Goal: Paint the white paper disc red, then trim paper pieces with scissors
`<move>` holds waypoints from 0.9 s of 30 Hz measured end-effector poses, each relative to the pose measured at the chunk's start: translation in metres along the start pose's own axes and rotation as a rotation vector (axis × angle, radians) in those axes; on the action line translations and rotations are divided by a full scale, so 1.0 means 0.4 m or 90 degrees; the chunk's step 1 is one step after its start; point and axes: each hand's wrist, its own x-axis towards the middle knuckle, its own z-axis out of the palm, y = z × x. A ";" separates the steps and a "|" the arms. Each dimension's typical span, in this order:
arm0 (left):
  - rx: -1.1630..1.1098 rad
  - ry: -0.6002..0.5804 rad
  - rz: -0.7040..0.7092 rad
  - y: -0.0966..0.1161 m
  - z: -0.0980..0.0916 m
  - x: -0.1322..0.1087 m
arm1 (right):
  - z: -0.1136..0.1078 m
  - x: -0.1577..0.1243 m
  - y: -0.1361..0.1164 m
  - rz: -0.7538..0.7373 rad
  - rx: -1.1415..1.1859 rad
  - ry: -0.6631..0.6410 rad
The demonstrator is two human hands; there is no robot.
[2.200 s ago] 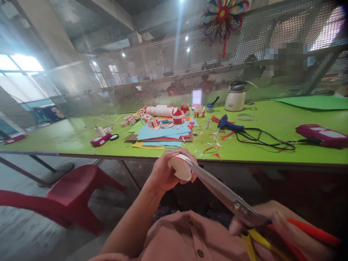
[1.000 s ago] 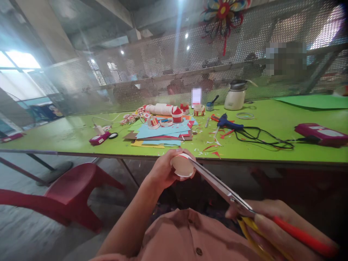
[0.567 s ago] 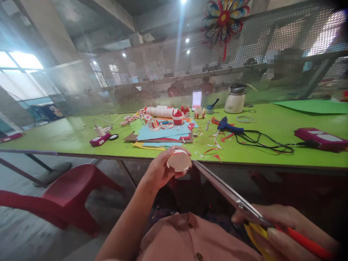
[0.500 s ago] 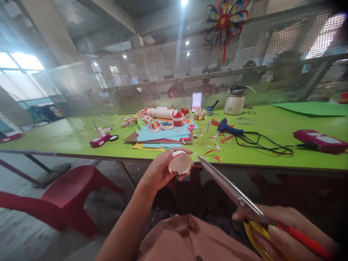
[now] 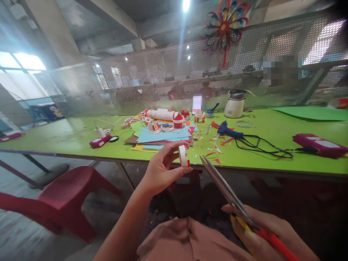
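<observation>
Between the thumb and fingers of my left hand (image 5: 159, 168) is a cut-down paper cup base (image 5: 182, 156), white with red bits at its edge. It is held in front of the table edge and seen nearly side-on. My right hand (image 5: 268, 228) is closed round the red and yellow handles of a pair of scissors (image 5: 227, 190). Their blades are slightly parted, pointing up and left towards the table edge, to the right of the cup base and apart from it.
On the green table (image 5: 263, 145) lie coloured paper sheets (image 5: 163, 136) with cut cups on them, paper scraps (image 5: 216, 149), a blue glue gun (image 5: 230, 131) with a black cord, and a white jug (image 5: 234, 106). A red chair (image 5: 65, 188) stands at left.
My left hand has turned the cup base from showing its round face to nearly side-on. The scissors have shifted a little left, and their blades are now slightly apart.
</observation>
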 end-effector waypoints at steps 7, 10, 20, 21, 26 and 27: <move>0.210 0.074 0.076 -0.017 0.013 0.000 | 0.011 0.017 -0.044 -0.037 -0.098 -0.009; 0.319 0.091 0.140 -0.023 0.009 -0.004 | 0.026 0.019 -0.041 -0.096 -0.186 0.083; 0.538 0.151 0.244 -0.016 0.013 -0.010 | 0.023 0.035 -0.071 -0.029 -0.199 0.085; 0.551 0.152 0.246 -0.016 0.014 -0.010 | 0.022 0.032 -0.066 -0.038 -0.194 0.078; 0.602 0.154 0.292 -0.021 0.010 -0.010 | 0.029 0.011 -0.033 -0.048 -0.245 0.047; 0.608 0.152 0.301 -0.022 0.008 -0.010 | 0.031 0.008 -0.030 -0.043 -0.257 0.048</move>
